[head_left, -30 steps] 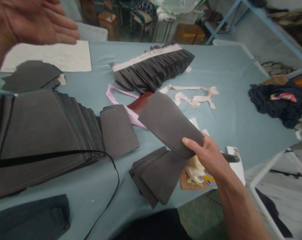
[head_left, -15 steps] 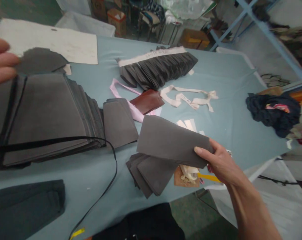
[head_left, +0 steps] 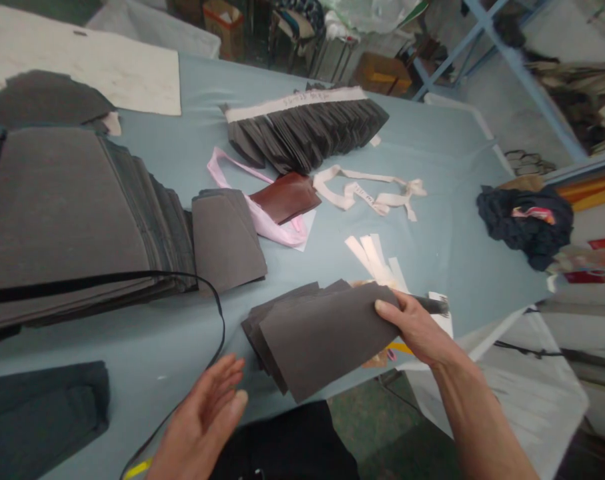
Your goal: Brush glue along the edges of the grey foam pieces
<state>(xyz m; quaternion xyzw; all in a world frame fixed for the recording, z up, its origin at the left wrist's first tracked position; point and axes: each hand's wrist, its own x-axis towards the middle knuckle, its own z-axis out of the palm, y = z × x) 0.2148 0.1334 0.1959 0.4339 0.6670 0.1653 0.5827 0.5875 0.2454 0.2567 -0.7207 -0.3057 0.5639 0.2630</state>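
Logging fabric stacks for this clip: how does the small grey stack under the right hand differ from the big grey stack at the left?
The small stack holds few narrow, tapered pieces; the big stack holds many wide ones. The right hand grips the small stack's top piece; nothing touches the big stack, though a black strap crosses it. Both are dark grey fabric, fanned on the blue table.

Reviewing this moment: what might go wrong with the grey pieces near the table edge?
The right hand pinches only one end of the top grey piece, so it may land askew. The small stack under it lies close to the table edge and might slide off. The open left hand is near the black strap and might snag it.
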